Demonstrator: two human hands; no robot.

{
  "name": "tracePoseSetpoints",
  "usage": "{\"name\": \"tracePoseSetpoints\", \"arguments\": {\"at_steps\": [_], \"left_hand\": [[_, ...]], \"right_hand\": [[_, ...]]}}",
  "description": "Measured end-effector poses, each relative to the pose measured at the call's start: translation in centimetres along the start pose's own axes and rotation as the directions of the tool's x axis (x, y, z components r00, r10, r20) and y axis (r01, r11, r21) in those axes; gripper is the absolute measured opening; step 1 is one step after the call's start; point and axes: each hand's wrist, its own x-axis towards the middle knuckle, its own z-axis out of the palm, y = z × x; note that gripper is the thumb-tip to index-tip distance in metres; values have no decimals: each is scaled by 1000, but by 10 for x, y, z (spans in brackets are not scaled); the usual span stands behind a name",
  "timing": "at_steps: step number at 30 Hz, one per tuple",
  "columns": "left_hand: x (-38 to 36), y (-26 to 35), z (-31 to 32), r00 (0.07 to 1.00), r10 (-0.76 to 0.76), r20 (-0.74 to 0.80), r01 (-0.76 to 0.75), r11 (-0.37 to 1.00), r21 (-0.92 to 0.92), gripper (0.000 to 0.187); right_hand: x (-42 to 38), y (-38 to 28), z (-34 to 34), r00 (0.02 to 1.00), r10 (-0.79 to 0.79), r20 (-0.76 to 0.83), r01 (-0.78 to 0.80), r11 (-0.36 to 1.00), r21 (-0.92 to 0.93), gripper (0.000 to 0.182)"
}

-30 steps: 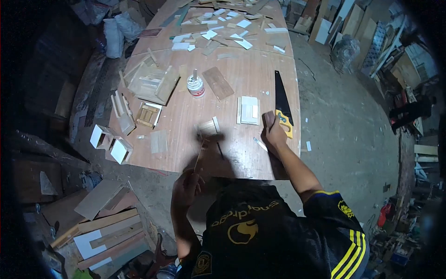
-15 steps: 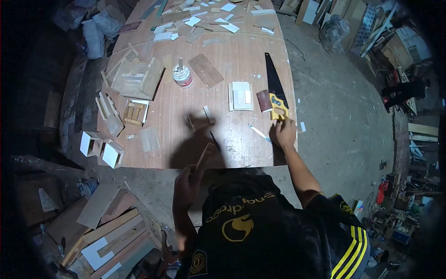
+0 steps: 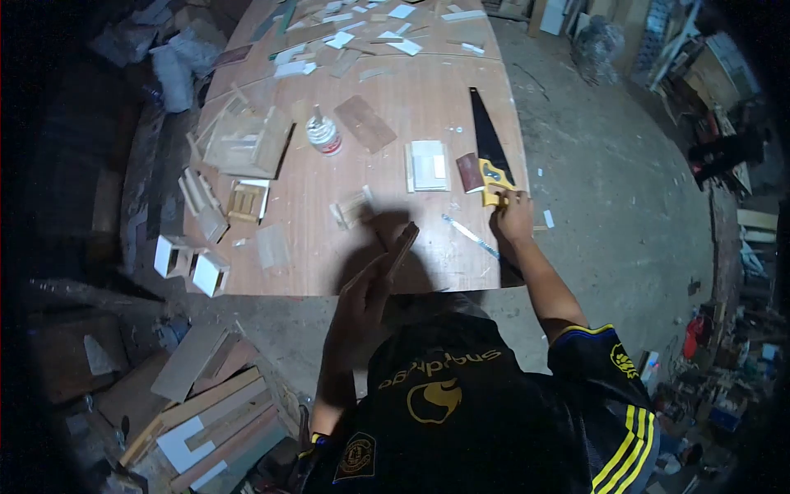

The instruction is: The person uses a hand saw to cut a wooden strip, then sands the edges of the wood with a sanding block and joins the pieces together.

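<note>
My left hand (image 3: 368, 290) is raised over the table's front edge, its fingers wrapped round a thin wooden piece (image 3: 403, 247) that points up and right. At the table's right side, my right hand (image 3: 516, 218) touches the yellow handle of a handsaw (image 3: 488, 144); whether its fingers close round the handle is hard to tell. The saw's black blade points away from me. Left of the handle lies a dark red block (image 3: 470, 173). A patterned strip (image 3: 469, 236) lies near my right hand. Beyond my left hand is a small slatted wooden piece (image 3: 352, 207), partly in shadow.
White and wooden panels (image 3: 428, 166) lie stacked mid-table, with a brown board (image 3: 365, 123) and a glue jar (image 3: 323, 134) to their left. A wooden box model (image 3: 247, 142) and small frames (image 3: 248, 200) stand at the left. Offcuts (image 3: 341, 39) cover the far end.
My left hand has moved right and slightly forward with the wooden piece. My right hand stays at the saw handle. The view has shifted slightly.
</note>
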Motion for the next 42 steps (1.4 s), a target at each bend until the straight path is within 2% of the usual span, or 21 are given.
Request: {"name": "tracePoseSetpoints", "arguments": {"at_steps": [2,4,5,7,9,12,13,18,20,22,23,25,29,30,31,32,33,34,36,38,42], "left_hand": [[-10,9,-7,921,-379,91,389,906,-166,37],[-18,11,-10,913,-403,64,405,877,-260,38],[-21,11,-10,909,-410,70,408,843,-352,39],[-24,14,-13,911,-411,35,397,851,-343,40],[-27,14,-11,914,-406,22,390,859,-331,40],[-25,6,-4,919,-393,1,373,871,-318,39],[-25,6,-2,913,-407,-3,385,865,-321,39],[-29,-2,9,921,-389,-40,357,878,-318,37],[-33,0,11,912,-407,-44,371,868,-331,36],[-36,4,13,901,-432,-38,393,851,-348,35],[-37,5,14,889,-457,-29,416,833,-366,35],[-39,8,17,889,-455,-48,419,853,-311,36],[-53,-8,23,844,-525,-110,484,834,-265,37],[-57,-10,23,813,-568,-126,524,809,-268,36],[-64,-17,22,889,-443,-114,395,869,-299,34],[-72,-21,23,888,-443,-123,393,870,-297,34],[-75,-16,23,877,-464,-126,400,849,-345,34],[-79,-13,23,865,-485,-128,405,826,-391,33],[-84,-14,30,868,-453,-204,360,857,-369,35],[-89,-13,31,860,-453,-236,359,865,-351,36],[-93,-15,37,818,-496,-292,363,838,-406,37]], "right_hand": [[-17,4,-1,989,23,146,-32,998,59,34],[-53,5,-13,949,-154,275,154,988,21,35],[-73,1,-21,943,-156,295,172,985,-28,37],[-98,1,-26,931,-172,322,207,975,-77,39],[-111,7,-19,943,-73,325,94,994,-48,34],[-110,16,-12,926,-59,373,84,995,-51,22],[-111,17,-12,960,-151,236,161,987,-23,11],[-94,8,-31,963,-239,123,230,970,81,8],[-75,-13,-39,970,-149,193,114,977,182,13],[-46,-34,-29,987,-106,119,73,965,253,18],[-27,-43,-23,986,-69,152,20,952,304,22],[11,-59,-9,970,109,219,-171,942,287,30],[88,-78,6,901,204,382,-304,926,223,46],[102,-81,12,903,201,381,-303,925,230,46],[114,-85,16,859,169,483,-307,925,223,47],[126,-91,21,803,132,581,-309,926,216,50],[135,-99,31,790,130,599,-302,933,195,53],[138,-102,40,789,119,602,-296,933,204,53],[141,-115,45,771,252,585,-384,917,110,53],[142,-128,40,739,251,625,-385,919,85,54],[155,-127,72,781,221,585,-393,901,185,47]]}}
